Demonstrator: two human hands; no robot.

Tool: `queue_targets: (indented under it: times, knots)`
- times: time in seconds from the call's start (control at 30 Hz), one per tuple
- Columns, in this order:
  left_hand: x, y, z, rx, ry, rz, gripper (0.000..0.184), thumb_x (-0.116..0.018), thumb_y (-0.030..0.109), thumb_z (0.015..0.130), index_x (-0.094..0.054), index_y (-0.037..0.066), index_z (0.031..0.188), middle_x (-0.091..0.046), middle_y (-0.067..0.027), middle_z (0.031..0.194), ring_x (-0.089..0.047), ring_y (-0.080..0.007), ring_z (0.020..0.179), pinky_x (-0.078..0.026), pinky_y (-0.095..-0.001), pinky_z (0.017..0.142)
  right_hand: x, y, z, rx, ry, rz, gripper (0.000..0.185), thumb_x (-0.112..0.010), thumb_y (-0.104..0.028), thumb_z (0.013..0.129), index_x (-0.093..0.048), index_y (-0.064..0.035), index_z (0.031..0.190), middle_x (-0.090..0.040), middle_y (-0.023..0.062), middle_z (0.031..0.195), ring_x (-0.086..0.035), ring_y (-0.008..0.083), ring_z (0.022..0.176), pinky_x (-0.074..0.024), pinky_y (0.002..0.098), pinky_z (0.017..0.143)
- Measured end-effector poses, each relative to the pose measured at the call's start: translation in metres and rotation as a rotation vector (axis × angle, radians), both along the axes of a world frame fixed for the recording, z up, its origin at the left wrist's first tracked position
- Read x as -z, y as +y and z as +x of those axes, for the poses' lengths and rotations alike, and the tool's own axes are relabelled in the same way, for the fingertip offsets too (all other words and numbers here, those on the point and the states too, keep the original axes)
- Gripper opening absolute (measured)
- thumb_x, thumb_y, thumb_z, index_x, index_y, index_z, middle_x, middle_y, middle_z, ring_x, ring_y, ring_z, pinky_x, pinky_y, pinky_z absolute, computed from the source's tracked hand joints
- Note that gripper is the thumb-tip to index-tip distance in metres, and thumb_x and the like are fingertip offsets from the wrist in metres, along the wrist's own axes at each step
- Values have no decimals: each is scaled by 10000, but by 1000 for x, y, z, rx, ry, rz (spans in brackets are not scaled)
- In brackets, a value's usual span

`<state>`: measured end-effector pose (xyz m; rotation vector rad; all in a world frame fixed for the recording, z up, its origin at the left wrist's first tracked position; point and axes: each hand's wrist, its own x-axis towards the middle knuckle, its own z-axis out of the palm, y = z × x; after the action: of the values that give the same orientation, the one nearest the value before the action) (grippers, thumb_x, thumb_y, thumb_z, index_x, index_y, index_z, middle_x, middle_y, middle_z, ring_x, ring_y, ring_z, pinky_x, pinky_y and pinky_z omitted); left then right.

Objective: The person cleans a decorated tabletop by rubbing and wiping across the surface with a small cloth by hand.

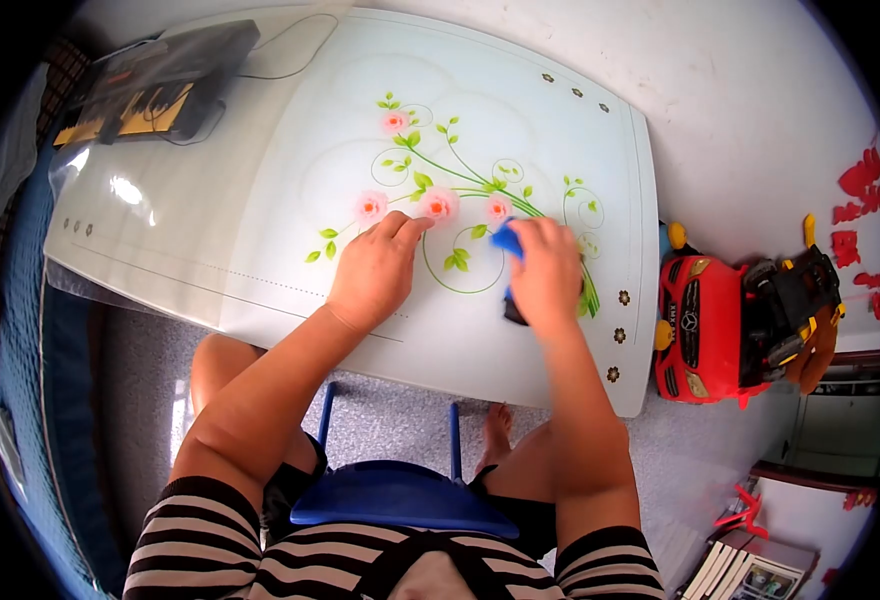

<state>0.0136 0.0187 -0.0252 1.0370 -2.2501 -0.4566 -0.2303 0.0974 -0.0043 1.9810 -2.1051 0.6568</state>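
Observation:
My right hand (545, 272) is closed around a small blue object (506, 239), just above or on the flower-patterned table. Its kind is unclear, as my fingers cover much of it. Beside the heel of that hand, partly hidden, a small black item (514, 309) rests on the tabletop. To the left, my left hand (375, 268) has its fingers bent and pressed together, with the fingertips by a printed pink flower (439, 205). Whatever may be under those fingers does not show.
The pale table (360, 345) carries a keyboard (150, 90) under clear plastic at its far left. A red toy car (702, 325) stands at its right, with other toys piled on it. A blue chair (400, 492) is between my legs. Books (735, 568) sit at lower right.

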Motion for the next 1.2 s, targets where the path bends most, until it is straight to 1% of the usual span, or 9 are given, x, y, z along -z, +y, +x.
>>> queue_targets:
  times: [0.13,0.33,0.53,0.6,0.7,0.77,0.87,1.0,1.2]
  knots:
    - [3,-1,-1,-13,18,-39,314,-645,34,1002,-723,119,1294,-731,-95,1119,-754,-348,902,-627,-452,778,-9,11,60,-412,-100,43,371,-743,-9,789,-762,-121,1143,-694,59,1218,-636,333,1152,-525,470,1010]
    - [2,-1,0,-6,27,-23,262,-669,71,1005,-752,126,1248,-738,-96,1120,-754,-352,904,-625,-455,776,-22,21,53,-576,-223,159,393,-796,-29,755,-769,-132,1133,-709,56,1180,-657,336,1104,-543,464,978]
    - [-1,0,0,18,27,-32,219,-674,85,1016,-767,130,1208,-731,-80,1104,-747,-341,903,-619,-446,787,-22,9,-18,221,-92,171,379,-826,-45,835,-776,-148,1196,-695,79,1171,-659,348,1150,-555,485,993]
    - [-3,0,0,16,26,-27,211,-675,87,1015,-771,131,1198,-728,-78,1098,-745,-339,903,-617,-445,784,-23,11,-15,249,-103,180,373,-817,-34,827,-775,-135,1184,-681,86,1130,-656,352,1139,-548,485,987]
    - [-4,0,0,21,21,-19,201,-680,92,1012,-775,133,1185,-724,-76,1089,-742,-337,901,-614,-448,781,-20,16,8,-50,14,62,353,-790,-8,804,-782,-123,1137,-668,96,1107,-648,354,1096,-530,477,964]
    - [-3,0,0,25,16,-14,199,-683,94,1011,-775,134,1183,-722,-76,1086,-742,-337,900,-613,-450,780,-25,24,36,-177,-94,156,466,-825,32,752,-771,-149,1178,-669,73,1186,-643,345,1165,-542,468,997]
    - [-1,-1,0,25,28,-42,201,-687,95,1009,-776,135,1184,-724,-76,1088,-742,-340,899,-614,-454,782,-24,36,67,-494,-180,218,458,-800,34,742,-776,-155,1158,-665,62,1180,-646,346,1129,-543,473,966]
    - [0,0,1,30,33,-39,202,-694,97,1006,-779,137,1185,-725,-76,1091,-742,-342,902,-614,-453,787,-25,37,62,-536,-209,171,334,-775,-57,778,-790,-163,1094,-671,45,1078,-662,320,1058,-541,452,901]
    - [-5,1,1,30,22,-22,199,-695,97,1006,-779,138,1182,-725,-70,1093,-742,-335,905,-614,-445,790,-36,20,-25,218,-113,270,290,-819,-67,884,-783,-171,1152,-686,84,1107,-669,353,1116,-567,485,962]
